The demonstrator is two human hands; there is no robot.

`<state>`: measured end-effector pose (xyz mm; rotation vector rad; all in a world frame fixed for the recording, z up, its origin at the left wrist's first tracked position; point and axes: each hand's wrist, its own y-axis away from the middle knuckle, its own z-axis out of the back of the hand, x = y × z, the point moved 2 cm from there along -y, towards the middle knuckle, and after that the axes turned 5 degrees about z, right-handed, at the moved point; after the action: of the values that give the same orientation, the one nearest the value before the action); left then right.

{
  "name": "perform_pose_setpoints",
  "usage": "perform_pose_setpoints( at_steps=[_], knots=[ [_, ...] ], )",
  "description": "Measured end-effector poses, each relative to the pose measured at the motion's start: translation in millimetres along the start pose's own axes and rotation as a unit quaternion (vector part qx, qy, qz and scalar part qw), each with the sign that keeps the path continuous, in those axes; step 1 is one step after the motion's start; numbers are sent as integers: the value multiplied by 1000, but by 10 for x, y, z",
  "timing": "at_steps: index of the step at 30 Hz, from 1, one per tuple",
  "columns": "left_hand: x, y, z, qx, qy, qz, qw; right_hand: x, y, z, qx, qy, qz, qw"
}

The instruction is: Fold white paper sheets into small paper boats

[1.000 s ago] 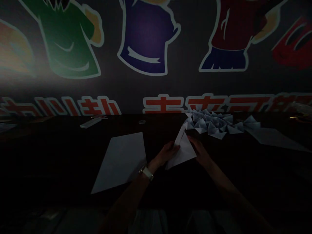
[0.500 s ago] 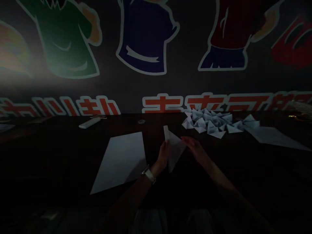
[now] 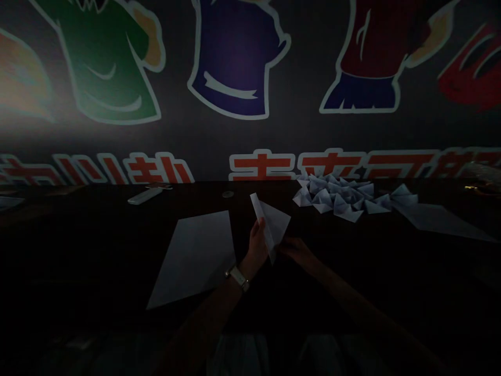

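My left hand point(image 3: 256, 243) is shut on a folded white paper point(image 3: 275, 223), holding it upright above the dark table point(image 3: 117, 250). The paper is a pointed, triangular fold with a narrow flap along its left side. My right hand point(image 3: 299, 251) lies low to the right, its fingertips at the paper's lower edge. The dimness hides whether they grip it. A wristwatch point(image 3: 238, 278) with a pale strap circles my left wrist.
A flat white sheet point(image 3: 193, 261) lies left of my hands. Several folded paper triangles point(image 3: 336, 197) are heaped at the back right, beside another sheet point(image 3: 438, 220). A white remote-like bar point(image 3: 144, 196) and a small round object point(image 3: 227, 194) sit far back, before a cartoon-printed wall point(image 3: 235, 62).
The folded paper has swung left and risen, with its flap tilting the other way. My right hand has dropped lower and moved toward the paper's bottom edge.
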<state>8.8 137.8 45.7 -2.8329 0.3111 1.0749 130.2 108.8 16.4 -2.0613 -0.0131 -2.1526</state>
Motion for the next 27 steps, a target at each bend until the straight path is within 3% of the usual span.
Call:
perform_pose_setpoints(
  at_steps=[5, 9, 15, 27],
  knots=[
    [-23, -49, 36, -42, 23, 38, 998, 62, 79, -75, 22, -108, -46, 993],
    [-71, -62, 18, -35, 34, 52, 997, 134, 127, -106, 64, -161, -100, 980],
    [-79, -83, 19, -37, 20, 86, 995, 176, 109, -92, 19, -123, -69, 990],
    [4, -97, 79, -35, 11, 68, 997, 178, 61, -46, -58, -3, 18, 998]
  ],
)
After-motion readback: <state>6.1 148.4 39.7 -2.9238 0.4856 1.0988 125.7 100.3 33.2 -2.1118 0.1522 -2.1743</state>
